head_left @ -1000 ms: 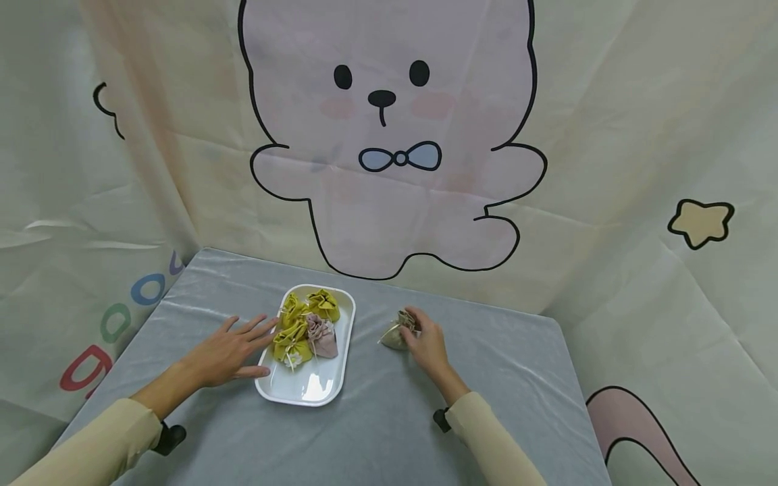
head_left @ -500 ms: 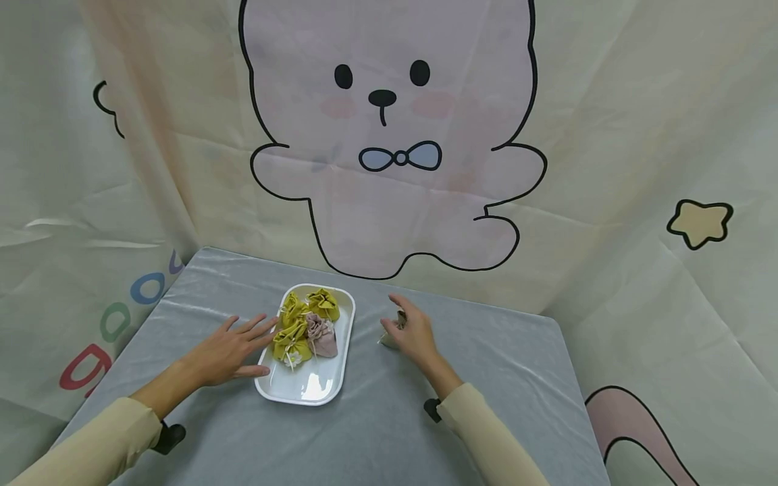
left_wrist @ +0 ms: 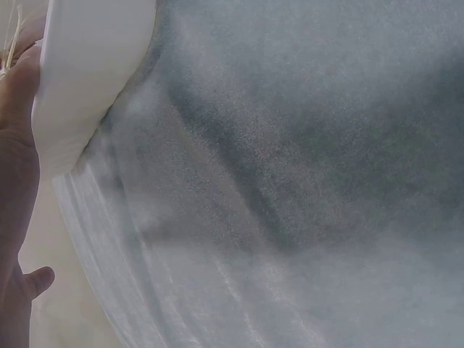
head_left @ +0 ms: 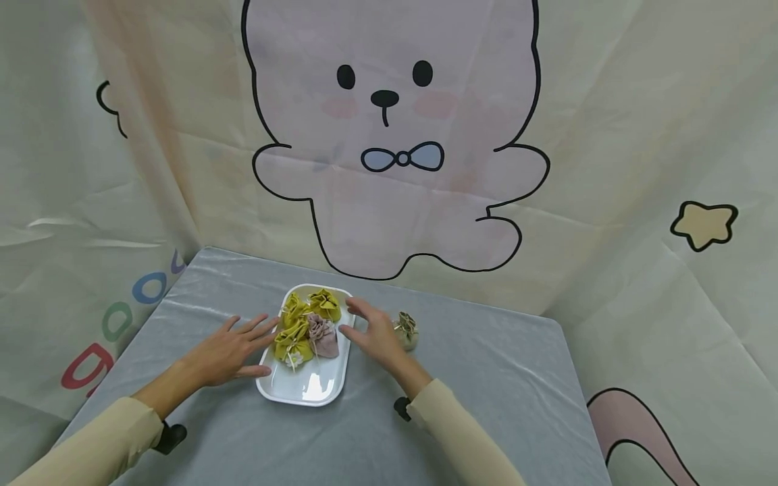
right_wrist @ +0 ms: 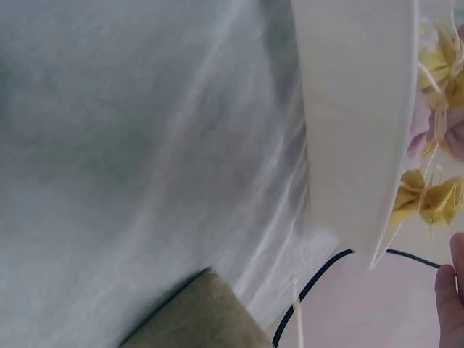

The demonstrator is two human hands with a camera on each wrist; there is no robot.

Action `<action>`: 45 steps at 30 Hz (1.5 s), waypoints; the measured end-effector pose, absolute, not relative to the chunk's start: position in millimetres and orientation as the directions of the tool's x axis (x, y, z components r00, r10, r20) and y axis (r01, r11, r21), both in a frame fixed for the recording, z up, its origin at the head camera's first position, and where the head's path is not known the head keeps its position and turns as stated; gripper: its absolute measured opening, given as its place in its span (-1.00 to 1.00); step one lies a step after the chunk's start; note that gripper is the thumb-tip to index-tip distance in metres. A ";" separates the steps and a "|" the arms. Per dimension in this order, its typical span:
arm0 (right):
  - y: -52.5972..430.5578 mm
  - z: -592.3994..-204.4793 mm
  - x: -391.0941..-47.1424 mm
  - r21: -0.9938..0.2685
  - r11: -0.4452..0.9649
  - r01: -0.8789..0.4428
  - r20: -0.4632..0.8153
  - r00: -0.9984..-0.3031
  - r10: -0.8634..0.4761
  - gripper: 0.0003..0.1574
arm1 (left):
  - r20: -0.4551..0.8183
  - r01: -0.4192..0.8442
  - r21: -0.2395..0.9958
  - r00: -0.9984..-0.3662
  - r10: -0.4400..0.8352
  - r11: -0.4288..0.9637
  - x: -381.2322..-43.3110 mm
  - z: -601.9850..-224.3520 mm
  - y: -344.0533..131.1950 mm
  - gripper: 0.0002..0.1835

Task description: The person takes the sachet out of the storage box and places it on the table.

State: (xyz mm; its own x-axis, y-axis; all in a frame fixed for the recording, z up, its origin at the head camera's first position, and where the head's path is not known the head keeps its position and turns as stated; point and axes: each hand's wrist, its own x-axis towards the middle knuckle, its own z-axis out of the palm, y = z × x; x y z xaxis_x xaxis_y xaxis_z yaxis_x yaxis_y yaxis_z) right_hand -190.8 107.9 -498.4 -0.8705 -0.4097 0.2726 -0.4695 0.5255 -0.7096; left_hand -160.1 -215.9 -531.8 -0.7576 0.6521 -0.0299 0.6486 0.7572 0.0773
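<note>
A white tray [head_left: 298,391] holds several mustard-yellow drawstring pouches [head_left: 293,341] and one pink drawstring pouch [head_left: 325,343]. At the tray's left side my left hand [head_left: 234,352] has its fingers spread, fingertips over the rim by the yellow pouches. My right hand [head_left: 378,339] is at the tray's right rim, thumb and fingers apart and nothing between them. Behind that hand, an olive-green drawstring pouch [head_left: 407,332] rests on the cloth, partly hidden by it. The right wrist view shows a corner of the green pouch [right_wrist: 203,319] and the tray's outer wall [right_wrist: 355,109].
A grey velvety cloth [head_left: 486,378] covers the table and extends on both sides of the tray. Behind the table's back edge hangs a fabric backdrop [head_left: 577,169] printed with a cartoon bear. More fabric hangs to the left and right.
My right hand has come away from the green pouch and moved left to the tray's right rim. The green pouch stays on the cloth. My left hand has kept its place.
</note>
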 end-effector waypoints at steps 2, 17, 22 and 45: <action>101.8 -499.2 -189.6 -0.714 0.518 -0.471 0.246 -0.861 -0.445 -0.30 | -0.031 0.646 0.083 -0.759 0.650 0.758 -159.3 -531.7 -216.0 -0.23; 68.5 -502.4 -186.3 -0.698 0.610 -0.376 0.033 -0.867 -0.497 -0.19 | -0.005 0.647 0.084 -0.760 0.650 0.758 -158.6 -533.1 -214.6 -0.23; 63.9 -505.4 -187.5 -0.681 0.634 -0.366 0.021 -0.875 -0.484 -0.19 | -0.024 0.644 0.076 -0.762 0.647 0.761 -159.5 -532.4 -214.5 -0.24; 47.2 -517.3 -189.3 -0.636 0.677 -0.370 0.121 -0.915 -0.386 -0.50 | -0.028 0.639 0.072 -0.766 0.642 0.766 -158.9 -530.5 -214.6 -0.24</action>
State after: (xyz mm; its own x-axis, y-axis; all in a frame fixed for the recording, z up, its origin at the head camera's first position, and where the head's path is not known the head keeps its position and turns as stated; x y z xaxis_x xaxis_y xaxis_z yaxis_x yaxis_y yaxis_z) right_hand -189.3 47.2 -517.3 -0.9147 -0.3856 0.1213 -0.3699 0.6774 -0.6358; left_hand -158.9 -214.6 -530.5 -0.7664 0.6417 -0.0279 0.6387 0.7660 0.0723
